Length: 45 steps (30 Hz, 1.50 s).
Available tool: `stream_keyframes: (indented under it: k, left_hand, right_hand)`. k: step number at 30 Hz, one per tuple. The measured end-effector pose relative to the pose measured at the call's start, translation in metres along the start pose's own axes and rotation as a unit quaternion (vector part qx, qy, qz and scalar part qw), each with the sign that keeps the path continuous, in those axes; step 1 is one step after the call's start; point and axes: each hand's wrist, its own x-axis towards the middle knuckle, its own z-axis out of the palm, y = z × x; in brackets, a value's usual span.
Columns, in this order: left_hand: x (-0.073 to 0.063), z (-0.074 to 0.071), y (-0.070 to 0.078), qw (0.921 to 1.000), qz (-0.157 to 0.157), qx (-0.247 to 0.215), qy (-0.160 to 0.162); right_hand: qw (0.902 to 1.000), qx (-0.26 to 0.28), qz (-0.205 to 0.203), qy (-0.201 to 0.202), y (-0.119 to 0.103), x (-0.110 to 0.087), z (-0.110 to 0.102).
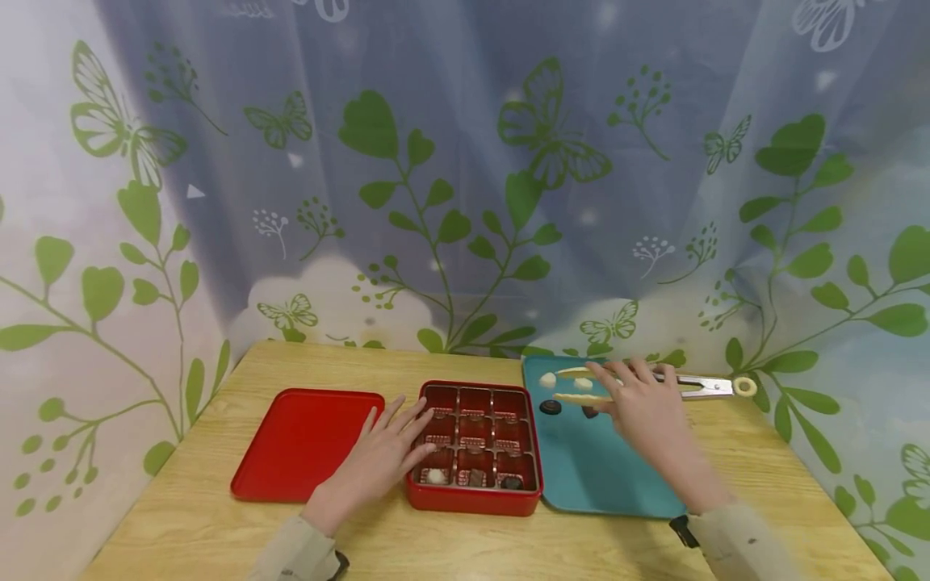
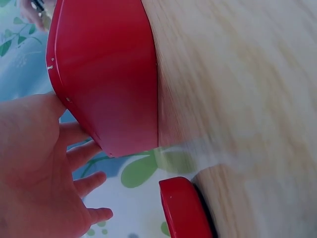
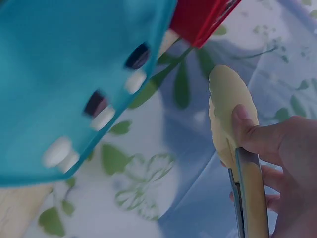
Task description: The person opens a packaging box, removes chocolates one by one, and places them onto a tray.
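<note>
Pale sleeves [image 1: 741, 541] lay nearest; beyond, the left hand [image 1: 374, 460] had its fingers spread at the left rim of the red box [image 1: 475, 501], while the right hand [image 1: 645, 410] gripped tongs [image 1: 718, 388], tips parted over the far left of the teal tray [image 1: 610, 484], near a white piece [image 1: 548, 379]. A light, level squeeze probably suited it; a dark piece [image 1: 550, 407] crowded the near tip. The red lid [image 1: 312, 440] lay left on the desk [image 1: 407, 549].
</note>
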Motion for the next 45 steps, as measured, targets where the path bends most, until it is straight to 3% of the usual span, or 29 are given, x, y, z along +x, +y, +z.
stream_keyframes:
  k: [5,11,17,26,36,40,45]
  left_hand:
    - [0.0,0.0,-0.003,0.9999,0.0,-0.01,-0.002]
    - [-0.001,-0.005,-0.008,0.9998,-0.001,-0.017,0.012]
    - [-0.001,-0.006,-0.012,0.9997,-0.001,-0.019,0.012]
    - [-0.001,-0.007,-0.012,0.9999,0.0,-0.014,0.007]
    - [-0.003,-0.007,-0.013,0.9997,0.013,0.0,0.022]
    - [-0.002,-0.007,-0.012,0.9997,0.014,0.001,0.021]
    - [-0.002,-0.009,-0.011,0.9996,0.014,0.0,0.026]
  right_hand:
    - [0.9993,0.017,-0.032,0.005,-0.029,0.019,-0.008]
    - [0.9932,0.039,-0.107,0.024,-0.068,0.039,-0.02]
    - [0.9791,0.04,-0.199,0.02,-0.105,0.055,-0.032]
    - [0.9546,-0.037,-0.294,-0.027,-0.148,0.075,-0.047]
    - [0.9363,-0.117,-0.325,-0.063,-0.189,0.081,-0.044]
    - [0.937,-0.115,-0.324,-0.062,-0.196,0.08,-0.039]
    - [0.9425,-0.093,-0.316,-0.055,-0.189,0.078,-0.037]
